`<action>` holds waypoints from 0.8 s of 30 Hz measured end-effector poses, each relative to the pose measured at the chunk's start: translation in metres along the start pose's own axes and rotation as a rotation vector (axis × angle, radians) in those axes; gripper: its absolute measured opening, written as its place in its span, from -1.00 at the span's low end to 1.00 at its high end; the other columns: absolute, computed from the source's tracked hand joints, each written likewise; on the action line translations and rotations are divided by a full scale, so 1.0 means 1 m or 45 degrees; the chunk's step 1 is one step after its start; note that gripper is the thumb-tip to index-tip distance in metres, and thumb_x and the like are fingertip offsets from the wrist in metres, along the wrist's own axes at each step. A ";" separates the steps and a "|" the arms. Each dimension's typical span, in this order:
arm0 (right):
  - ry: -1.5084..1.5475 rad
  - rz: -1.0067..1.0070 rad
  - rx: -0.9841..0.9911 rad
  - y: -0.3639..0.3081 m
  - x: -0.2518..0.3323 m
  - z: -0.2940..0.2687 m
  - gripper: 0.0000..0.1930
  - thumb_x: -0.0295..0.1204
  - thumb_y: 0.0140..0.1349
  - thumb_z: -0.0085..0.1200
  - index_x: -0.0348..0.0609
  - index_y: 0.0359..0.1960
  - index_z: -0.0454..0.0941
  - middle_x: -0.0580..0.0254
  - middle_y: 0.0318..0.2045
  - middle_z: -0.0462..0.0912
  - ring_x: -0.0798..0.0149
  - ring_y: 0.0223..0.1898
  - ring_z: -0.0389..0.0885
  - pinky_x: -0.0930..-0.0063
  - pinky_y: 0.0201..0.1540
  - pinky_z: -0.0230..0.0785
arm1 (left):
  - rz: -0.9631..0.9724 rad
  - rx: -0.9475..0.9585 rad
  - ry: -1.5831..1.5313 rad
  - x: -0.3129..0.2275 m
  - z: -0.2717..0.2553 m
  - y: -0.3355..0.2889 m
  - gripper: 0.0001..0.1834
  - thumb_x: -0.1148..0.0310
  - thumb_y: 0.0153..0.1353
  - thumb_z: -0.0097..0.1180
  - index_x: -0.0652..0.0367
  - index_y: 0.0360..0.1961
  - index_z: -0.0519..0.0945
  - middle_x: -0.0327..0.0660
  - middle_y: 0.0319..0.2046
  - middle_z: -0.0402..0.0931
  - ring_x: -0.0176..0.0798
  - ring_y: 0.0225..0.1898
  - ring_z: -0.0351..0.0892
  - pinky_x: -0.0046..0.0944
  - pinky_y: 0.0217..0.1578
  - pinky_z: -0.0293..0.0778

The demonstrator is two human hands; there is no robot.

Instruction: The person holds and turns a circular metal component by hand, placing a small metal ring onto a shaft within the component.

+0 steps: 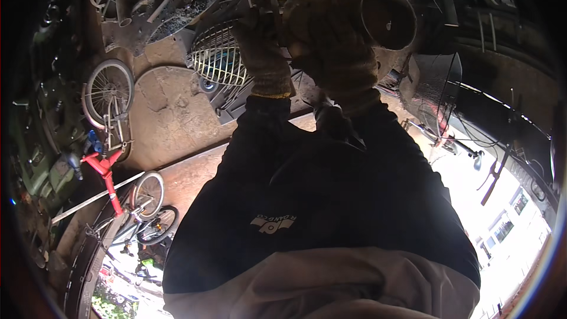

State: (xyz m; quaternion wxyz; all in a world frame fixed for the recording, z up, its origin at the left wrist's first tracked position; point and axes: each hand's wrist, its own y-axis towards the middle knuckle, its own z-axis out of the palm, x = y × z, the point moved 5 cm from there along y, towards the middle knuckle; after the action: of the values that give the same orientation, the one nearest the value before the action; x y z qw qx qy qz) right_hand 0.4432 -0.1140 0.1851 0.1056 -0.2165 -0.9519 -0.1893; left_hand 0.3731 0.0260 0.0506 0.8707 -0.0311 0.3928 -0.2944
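Both my hands wear brown work gloves with knitted cuffs, and shadow covers most of their fingers. My left hand [263, 53] is raised at the top centre, its fingers bent around something dark that I cannot make out. Beside it, my right hand [342, 59] reaches over a round, rusty metal plate [307, 6] with holes in it. Its fingers lie against the plate's dark face, and how far they are closed does not show. Touching the plate on the right stands a short, wide metal pipe or ring [388, 18], its round opening facing me.
A slatted round basket [218, 56] sits left of my left hand. Scrap metal and tubes [147, 6] are heaped at the far left. A bicycle wheel [109, 94] and a red bicycle frame [106, 174] lie on the left; a wire mesh basket [434, 85] is on the right.
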 end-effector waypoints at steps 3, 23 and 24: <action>0.047 0.005 0.034 0.000 -0.002 -0.001 -0.27 -0.13 0.07 0.44 -0.20 0.25 0.50 -0.06 0.16 0.58 -0.05 0.17 0.61 0.14 0.15 0.52 | 0.061 -0.101 0.232 -0.006 0.019 -0.003 -0.20 -0.30 0.47 -0.19 0.27 0.26 0.49 -0.04 -0.07 0.64 -0.16 -0.15 0.66 -0.19 -0.09 0.60; 0.961 0.584 -0.314 0.014 -0.145 -0.051 -0.36 0.13 0.48 -0.03 -0.23 0.21 0.57 0.10 0.11 0.68 0.19 0.17 0.59 0.23 0.25 0.40 | -0.171 -0.168 0.348 -0.017 0.026 -0.005 -0.14 -0.35 0.48 -0.26 0.32 0.25 0.51 -0.08 -0.05 0.70 -0.19 0.00 0.69 -0.20 0.01 0.64; 0.977 0.606 -0.310 0.015 -0.144 -0.051 -0.36 0.14 0.48 -0.03 -0.23 0.21 0.57 0.11 0.10 0.68 0.20 0.17 0.59 0.24 0.25 0.41 | -0.154 -0.199 0.391 -0.021 0.029 -0.006 -0.12 -0.36 0.47 -0.26 0.34 0.26 0.50 -0.08 -0.06 0.70 -0.21 -0.02 0.69 -0.21 -0.03 0.65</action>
State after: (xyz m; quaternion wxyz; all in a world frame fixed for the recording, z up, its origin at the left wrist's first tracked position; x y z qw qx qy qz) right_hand 0.5833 -0.1761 0.1955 0.4643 -0.3539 -0.7389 -0.3364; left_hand 0.3800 0.0271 0.0864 0.7761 -0.0770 0.5403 -0.3161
